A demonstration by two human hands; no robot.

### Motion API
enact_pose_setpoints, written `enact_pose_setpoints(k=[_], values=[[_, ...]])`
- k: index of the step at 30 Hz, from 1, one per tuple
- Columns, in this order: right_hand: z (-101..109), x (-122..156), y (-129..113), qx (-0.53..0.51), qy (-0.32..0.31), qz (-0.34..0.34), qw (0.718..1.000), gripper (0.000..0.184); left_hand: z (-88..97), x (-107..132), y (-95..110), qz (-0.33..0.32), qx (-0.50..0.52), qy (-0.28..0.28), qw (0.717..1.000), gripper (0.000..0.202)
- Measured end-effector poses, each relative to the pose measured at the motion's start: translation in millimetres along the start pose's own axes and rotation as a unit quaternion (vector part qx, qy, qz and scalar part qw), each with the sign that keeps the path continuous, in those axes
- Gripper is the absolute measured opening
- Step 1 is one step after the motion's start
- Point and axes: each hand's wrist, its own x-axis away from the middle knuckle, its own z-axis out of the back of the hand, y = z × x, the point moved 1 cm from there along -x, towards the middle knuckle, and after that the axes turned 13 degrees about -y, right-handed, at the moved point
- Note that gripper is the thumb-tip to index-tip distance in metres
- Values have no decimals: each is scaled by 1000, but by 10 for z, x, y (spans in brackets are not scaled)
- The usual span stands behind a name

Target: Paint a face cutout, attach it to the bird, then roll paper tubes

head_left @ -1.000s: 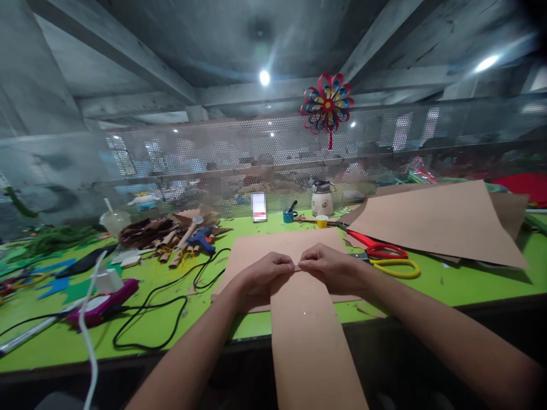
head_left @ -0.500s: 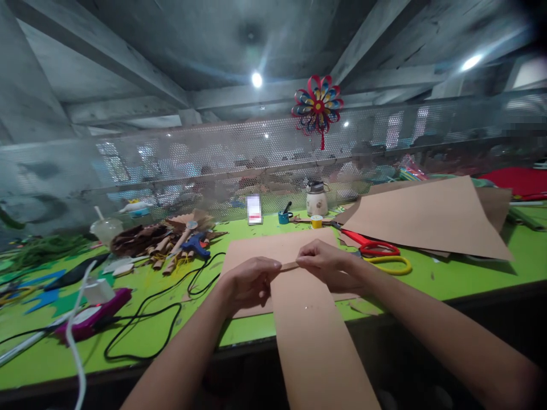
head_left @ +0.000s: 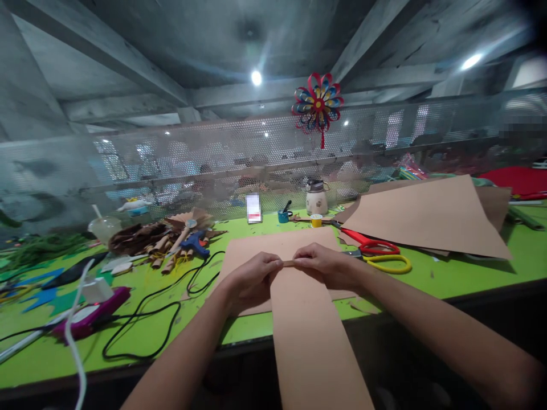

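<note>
A long strip of brown kraft paper [head_left: 314, 336] hangs over the table's front edge toward me, its far end folded or rolled into a narrow band. My left hand [head_left: 258, 276] pinches the left end of that band between thumb and fingers. At the other end my right hand [head_left: 322, 263] grips it the same way, thumb close to the left one. Beneath both hands lies a wider brown paper sheet [head_left: 248, 246] on the green table. Red-handled scissors [head_left: 378, 246] and yellow-handled scissors [head_left: 388, 263] lie just right of my right hand.
Large brown paper sheets [head_left: 427, 219] rest at the right. At the back stand a phone [head_left: 253, 208], a blue cup [head_left: 283, 216], yellow tape [head_left: 315, 220] and a jar [head_left: 316, 199]. Leftward are a blue glue gun [head_left: 195, 245], black cable [head_left: 141, 316] and purple power strip [head_left: 92, 313].
My hands have come closer together along the folded band, with the right hand lowered and flattened a little. The strip has shifted slightly left.
</note>
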Motion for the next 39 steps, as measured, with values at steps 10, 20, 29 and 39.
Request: enact_pose_setpoints(k=[10,20,29,39], values=[[-15,-37,62,9,26,-12,1000,27,-233,62,93,-6,-17,101,995,27],[17,-94,38,77,1,18,997,32,26,18,83,-39,13,4,999,35],[4,-94,-14,284,14,31,958,32,-114,-45,62,18,104,47,993,29],[-34,-71,-24,335,21,31,942,35,-196,-16,115,22,146,36,988,27]])
